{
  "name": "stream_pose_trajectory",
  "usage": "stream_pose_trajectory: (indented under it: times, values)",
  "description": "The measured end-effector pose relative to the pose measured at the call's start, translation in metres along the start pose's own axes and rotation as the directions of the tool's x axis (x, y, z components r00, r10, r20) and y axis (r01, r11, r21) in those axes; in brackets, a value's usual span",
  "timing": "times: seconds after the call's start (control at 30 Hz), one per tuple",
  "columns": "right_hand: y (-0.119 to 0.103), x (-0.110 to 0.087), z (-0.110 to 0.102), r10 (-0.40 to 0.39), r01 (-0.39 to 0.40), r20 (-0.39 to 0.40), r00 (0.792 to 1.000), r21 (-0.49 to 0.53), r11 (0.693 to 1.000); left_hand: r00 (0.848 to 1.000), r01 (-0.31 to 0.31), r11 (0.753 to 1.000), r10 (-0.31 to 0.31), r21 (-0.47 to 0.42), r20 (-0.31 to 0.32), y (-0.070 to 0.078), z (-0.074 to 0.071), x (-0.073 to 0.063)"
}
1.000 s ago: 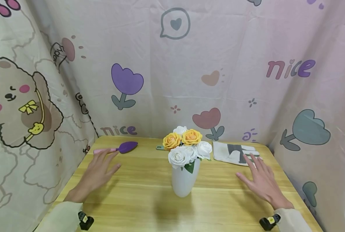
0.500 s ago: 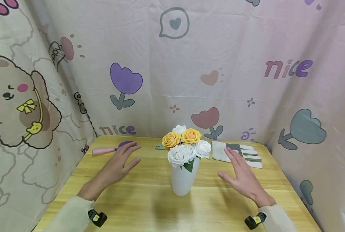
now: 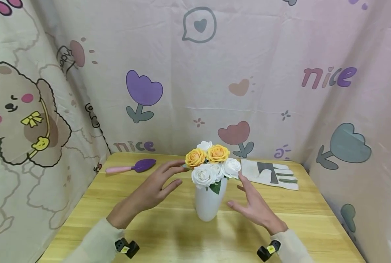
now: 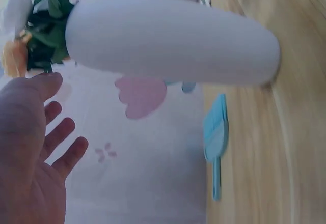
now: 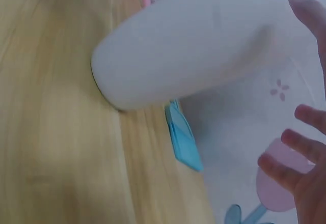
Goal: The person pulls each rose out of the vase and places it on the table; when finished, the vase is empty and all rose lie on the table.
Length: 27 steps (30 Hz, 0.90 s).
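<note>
A white vase (image 3: 209,204) stands upright in the middle of the table, holding white roses (image 3: 203,176) and yellow roses (image 3: 218,153) with green leaves. On its left side is my left hand (image 3: 152,189), fingers stretched toward the blooms, thumb apart. My right hand (image 3: 256,204) comes up on the right, its fingertips close to the white rose at that edge. In the left wrist view the left thumb (image 4: 48,85) is right below the leaves. The right wrist view has spread fingers (image 5: 300,150) beside the vase wall. Neither hand grips anything.
A trowel (image 3: 133,168) with purple blade and pink handle lies at the back left. A grey-and-white work glove (image 3: 269,173) lies back right. Behind the vase is a light-blue tool with a flat blade (image 4: 216,135). A printed curtain (image 3: 195,91) borders the table (image 3: 169,233).
Both hands have moved inward from the table's sides to either side of the vase. The left passed over the trowel, the right over the glove. Vase and flowers stay put.
</note>
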State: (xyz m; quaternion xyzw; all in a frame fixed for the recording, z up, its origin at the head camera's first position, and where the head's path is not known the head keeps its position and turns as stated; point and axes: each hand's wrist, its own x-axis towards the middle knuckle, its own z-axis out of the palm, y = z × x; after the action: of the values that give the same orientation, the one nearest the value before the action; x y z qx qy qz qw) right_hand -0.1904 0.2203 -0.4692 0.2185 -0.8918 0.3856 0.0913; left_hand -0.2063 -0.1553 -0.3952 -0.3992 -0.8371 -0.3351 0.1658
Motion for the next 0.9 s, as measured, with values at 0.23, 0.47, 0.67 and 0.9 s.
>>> stream_pose_trajectory:
  times: [0.23, 0.47, 0.67, 0.9]
  values:
    - [-0.011, 0.005, 0.020, -0.016, 0.008, 0.037, 0.999, 0.222, 0.975, 0.995, -0.085, 0.994, 0.081, -0.073, -0.060, 0.014, 0.010, 0.012]
    - [-0.012, 0.007, 0.038, -0.033, 0.026, 0.017, 0.999, 0.298, 0.954, 0.990, -0.101, 0.987, 0.087, -0.125, -0.111, 0.020, 0.023, 0.021]
    - [-0.009, 0.007, 0.048, 0.006, -0.006, 0.003, 1.000, 0.310, 0.951, 0.989, -0.081, 0.983, 0.059, -0.164, -0.134, 0.020, 0.031, 0.023]
    - [-0.009, 0.008, 0.053, 0.008, -0.009, 0.005, 1.000, 0.336, 0.942, 0.983, -0.050, 0.977, 0.012, -0.209, -0.181, 0.022, 0.032, 0.026]
